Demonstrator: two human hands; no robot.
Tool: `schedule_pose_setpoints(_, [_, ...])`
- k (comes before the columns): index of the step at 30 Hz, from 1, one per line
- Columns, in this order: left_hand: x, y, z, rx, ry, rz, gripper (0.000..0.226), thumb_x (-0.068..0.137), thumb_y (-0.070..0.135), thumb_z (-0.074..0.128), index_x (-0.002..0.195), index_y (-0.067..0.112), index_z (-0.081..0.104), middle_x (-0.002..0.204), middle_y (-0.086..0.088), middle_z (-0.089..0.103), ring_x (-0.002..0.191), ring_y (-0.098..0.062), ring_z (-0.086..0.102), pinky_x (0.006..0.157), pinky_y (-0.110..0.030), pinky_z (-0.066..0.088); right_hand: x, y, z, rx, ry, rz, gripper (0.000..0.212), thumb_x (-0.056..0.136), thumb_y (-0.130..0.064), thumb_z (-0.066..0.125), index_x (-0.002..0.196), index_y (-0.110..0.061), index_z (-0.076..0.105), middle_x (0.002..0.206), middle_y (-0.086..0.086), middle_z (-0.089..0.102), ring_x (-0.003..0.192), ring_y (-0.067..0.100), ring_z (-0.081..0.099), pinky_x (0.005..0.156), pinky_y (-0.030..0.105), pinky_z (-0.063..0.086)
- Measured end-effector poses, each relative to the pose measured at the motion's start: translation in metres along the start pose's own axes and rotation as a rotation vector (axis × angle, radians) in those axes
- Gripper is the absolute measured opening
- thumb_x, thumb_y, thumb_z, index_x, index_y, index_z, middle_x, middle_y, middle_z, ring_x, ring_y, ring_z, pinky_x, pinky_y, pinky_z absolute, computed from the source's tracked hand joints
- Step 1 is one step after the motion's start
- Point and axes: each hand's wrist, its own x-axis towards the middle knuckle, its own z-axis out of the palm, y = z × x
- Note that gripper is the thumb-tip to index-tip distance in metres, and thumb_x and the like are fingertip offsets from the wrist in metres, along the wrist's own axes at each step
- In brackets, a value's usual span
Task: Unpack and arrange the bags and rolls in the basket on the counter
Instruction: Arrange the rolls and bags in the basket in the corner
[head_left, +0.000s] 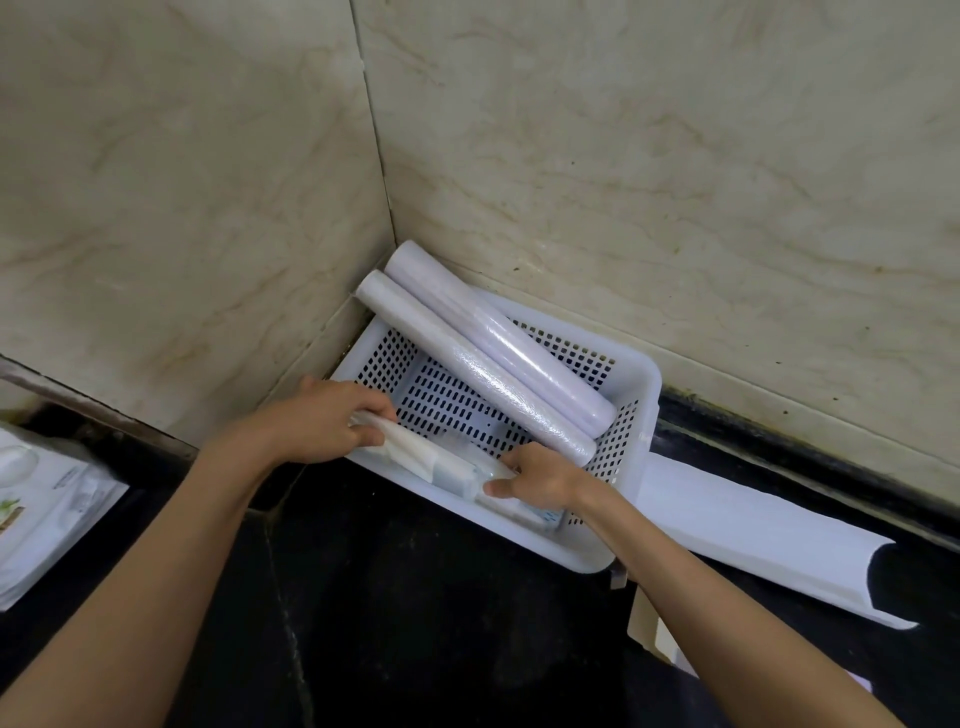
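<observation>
**Bundle going into the basket**

While two rolls (488, 358) lie diagonally in the white basket (641, 395) on the counter (415, 597), the left hand (322, 421) and right hand (540, 480) curl closed around a wrapped bundle of bags (447, 465) at its near wall. Next, probably, it needs lowering flat beside the rolls.

Glossy film-wrapped rolls (488, 358) in a smooth perforated plastic basket (636, 384) (white), on the polished black stone worktop (415, 623).
</observation>
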Motion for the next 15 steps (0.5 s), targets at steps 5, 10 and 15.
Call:
schedule_pose_setpoints(5, [-0.001, 0.0, 0.0, 0.004, 0.017, 0.013, 0.016, 0.088, 0.024, 0.057, 0.086, 0.04, 0.053, 0.098, 0.006, 0.058, 0.104, -0.022, 0.049, 0.097, -0.039, 0.034, -0.007, -0.003, 0.002, -0.056, -0.073, -0.025, 0.038, 0.095, -0.031, 0.046, 0.06, -0.019, 0.036, 0.059, -0.004, 0.034, 0.052, 0.011, 0.033, 0.052, 0.024, 0.027])
schedule_pose_setpoints(10, [0.0, 0.0, 0.0, -0.005, 0.022, 0.02, 0.014, 0.088, 0.024, 0.058, 0.087, 0.038, 0.055, 0.095, 0.008, 0.058, 0.103, -0.02, 0.049, 0.095, -0.036, 0.033, -0.012, -0.002, -0.001, -0.051, -0.086, -0.047, 0.038, 0.096, -0.033, 0.044, 0.062, -0.019, 0.034, 0.063, -0.003, 0.033, 0.055, 0.012, 0.031, 0.055, 0.025, 0.027])
schedule_pose_setpoints(15, [0.002, -0.001, 0.002, -0.002, 0.024, 0.003, 0.012, 0.089, 0.025, 0.058, 0.091, 0.036, 0.057, 0.099, 0.005, 0.06, 0.105, -0.022, 0.049, 0.096, -0.037, 0.034, -0.013, 0.0, -0.01, -0.038, -0.133, -0.054, 0.036, 0.095, -0.037, 0.045, 0.064, -0.021, 0.035, 0.068, -0.006, 0.035, 0.059, 0.01, 0.034, 0.058, 0.024, 0.028])
